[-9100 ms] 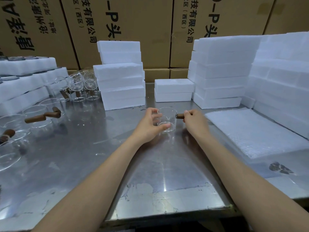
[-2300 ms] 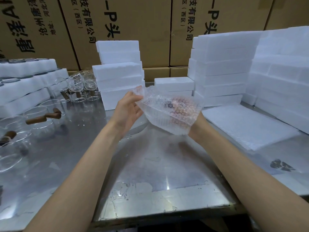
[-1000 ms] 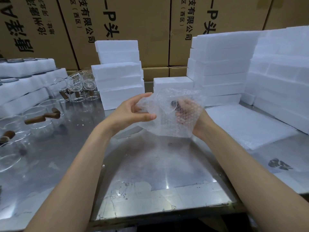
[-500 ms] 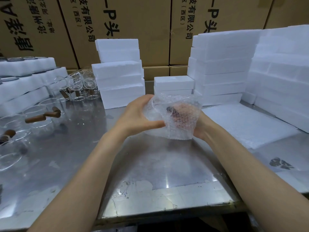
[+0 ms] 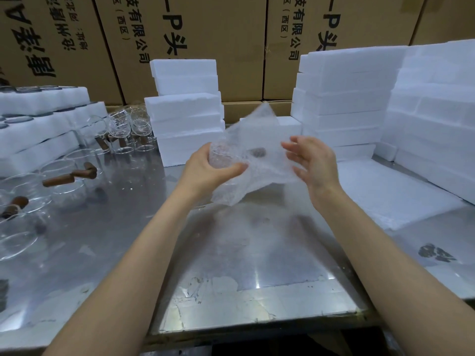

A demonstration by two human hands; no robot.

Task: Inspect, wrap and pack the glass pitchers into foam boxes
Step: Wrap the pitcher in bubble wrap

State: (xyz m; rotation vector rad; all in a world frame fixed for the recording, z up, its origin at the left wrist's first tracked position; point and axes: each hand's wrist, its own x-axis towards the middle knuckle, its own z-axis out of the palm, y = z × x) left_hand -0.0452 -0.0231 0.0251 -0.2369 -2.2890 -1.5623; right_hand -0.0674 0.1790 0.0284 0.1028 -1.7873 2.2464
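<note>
At frame centre, above the steel table (image 5: 244,253), my left hand (image 5: 205,168) grips the glass pitcher (image 5: 226,156) through bubble wrap (image 5: 259,160); my right hand (image 5: 312,163) hovers loose-fingered, touching the wrap's right edge.

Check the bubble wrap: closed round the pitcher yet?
Not closed: the bubble wrap flares loose above and below the left hand.

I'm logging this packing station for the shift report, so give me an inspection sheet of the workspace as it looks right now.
Surface: steel table, scuffed, reflective.
Job's things: glass pitcher in bubble wrap, held above the table; bare pitchers at left; foam boxes stacked behind.
Clutter: flat foam sheets at right.
Grippers: left hand grips the wrapped pitcher; right hand open, against the wrap.
Cables: nothing seen.
Surroundings: printed cardboard cartons behind.
</note>
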